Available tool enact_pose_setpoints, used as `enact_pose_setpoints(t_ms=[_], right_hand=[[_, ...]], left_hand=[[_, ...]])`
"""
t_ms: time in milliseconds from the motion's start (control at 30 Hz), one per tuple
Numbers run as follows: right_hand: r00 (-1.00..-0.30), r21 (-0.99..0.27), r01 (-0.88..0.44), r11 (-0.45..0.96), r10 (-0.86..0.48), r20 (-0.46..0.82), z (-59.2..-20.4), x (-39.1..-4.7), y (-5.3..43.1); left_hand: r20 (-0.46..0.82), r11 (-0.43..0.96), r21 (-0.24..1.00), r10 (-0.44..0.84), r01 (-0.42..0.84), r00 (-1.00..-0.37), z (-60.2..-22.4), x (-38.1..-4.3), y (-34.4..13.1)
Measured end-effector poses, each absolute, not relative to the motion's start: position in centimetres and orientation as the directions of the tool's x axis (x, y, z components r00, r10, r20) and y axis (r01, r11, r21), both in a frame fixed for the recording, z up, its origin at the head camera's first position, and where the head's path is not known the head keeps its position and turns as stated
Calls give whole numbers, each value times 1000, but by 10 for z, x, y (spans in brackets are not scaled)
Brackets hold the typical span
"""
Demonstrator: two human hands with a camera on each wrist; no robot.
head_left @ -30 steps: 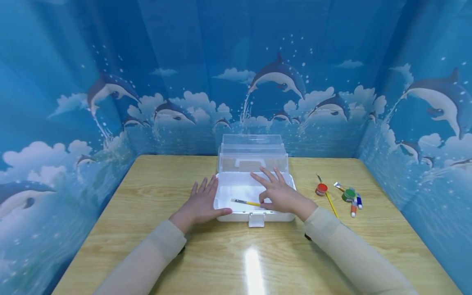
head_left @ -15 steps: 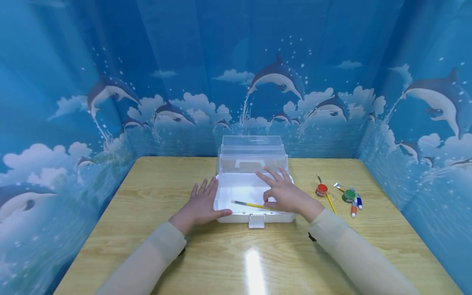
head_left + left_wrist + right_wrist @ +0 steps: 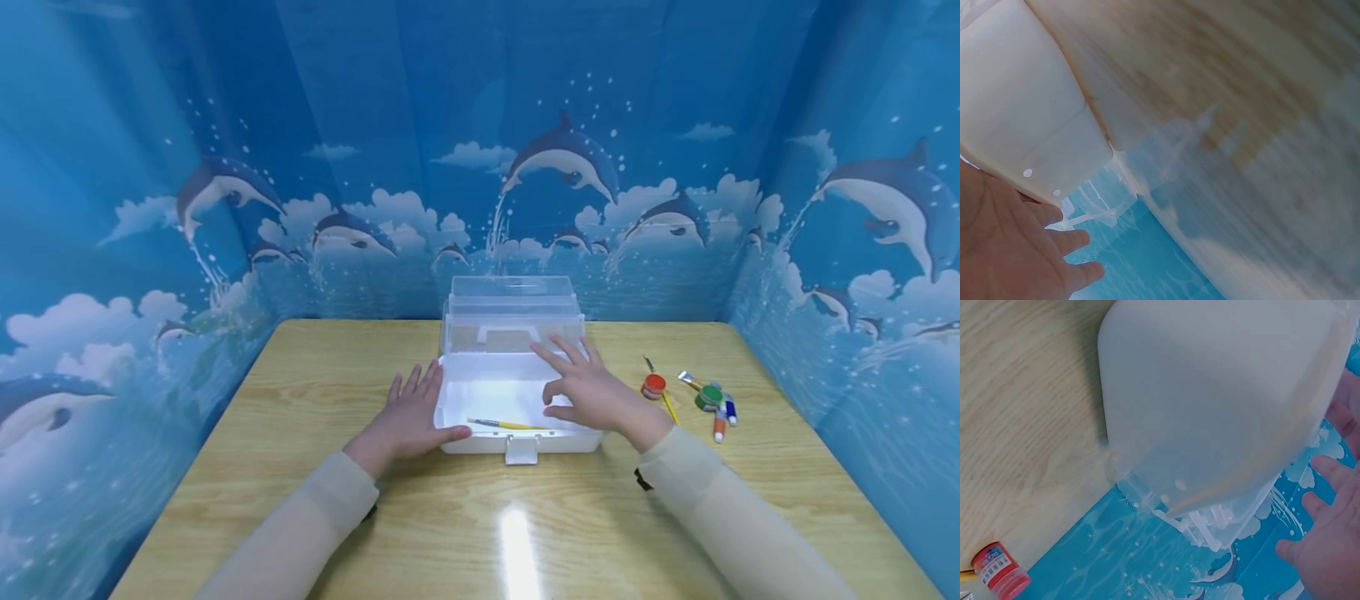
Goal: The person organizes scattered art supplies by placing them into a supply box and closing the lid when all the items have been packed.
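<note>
A white plastic box [image 3: 566, 443] with its clear lid [image 3: 513, 308] raised stands at the back of the table. Inside, along the front wall, lies a yellow paintbrush [image 3: 510, 426], bristle end to the left. My left hand [image 3: 401, 421] rests against the box's left side, fingers straight and thumb over the front rim. Over the right part of the box hovers my right hand [image 3: 592, 396], thumb and forefinger a little apart and holding nothing, the other fingers spread. In the left wrist view, the box's outer side [image 3: 1022, 87] is beside the left fingers.
To the right of the box a red-lidded paint jar [image 3: 654, 386] sits by a thin yellow brush [image 3: 670, 408]. Farther right are a green-lidded jar [image 3: 709, 398], a flat brush [image 3: 688, 378], an orange paint tube [image 3: 720, 427] and a blue one [image 3: 732, 412]. Dolphin-print curtains enclose the table.
My right hand has let go of the yellow paintbrush, which now lies lower inside the box. That hand has shifted right, its thumb and forefinger parting. My left hand stays in place.
</note>
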State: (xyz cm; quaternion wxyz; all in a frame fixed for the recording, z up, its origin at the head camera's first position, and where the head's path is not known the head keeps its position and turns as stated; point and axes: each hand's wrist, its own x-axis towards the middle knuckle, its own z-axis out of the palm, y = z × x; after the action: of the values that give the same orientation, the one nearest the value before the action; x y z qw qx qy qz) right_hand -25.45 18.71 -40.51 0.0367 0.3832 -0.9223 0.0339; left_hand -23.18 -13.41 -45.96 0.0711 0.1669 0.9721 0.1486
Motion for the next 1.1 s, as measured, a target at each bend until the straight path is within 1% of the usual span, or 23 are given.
enact_pose_setpoints(t_ms=[267, 467, 667, 1000, 1100], right_hand=[[-724, -81, -689, 720, -680, 117, -400, -252, 194], [-735, -91, -677, 730, -666, 128, -393, -250, 202], [-743, -97, -668, 738, -653, 149, -388, -249, 211], [-783, -108, -618, 779, -598, 169, -381, -250, 232], [-795, -120, -603, 789, -581, 174, -378, -249, 240]], left_hand=[[-100, 903, 314, 338, 292, -936, -458, -231, -133], [-104, 906, 310, 334, 289, -937, -457, -231, -132], [-77, 897, 315, 350, 310, -934, -456, -229, -133], [-106, 905, 312, 337, 291, -935, -451, -227, -132], [-93, 900, 315, 345, 301, -934, -451, -226, -132]])
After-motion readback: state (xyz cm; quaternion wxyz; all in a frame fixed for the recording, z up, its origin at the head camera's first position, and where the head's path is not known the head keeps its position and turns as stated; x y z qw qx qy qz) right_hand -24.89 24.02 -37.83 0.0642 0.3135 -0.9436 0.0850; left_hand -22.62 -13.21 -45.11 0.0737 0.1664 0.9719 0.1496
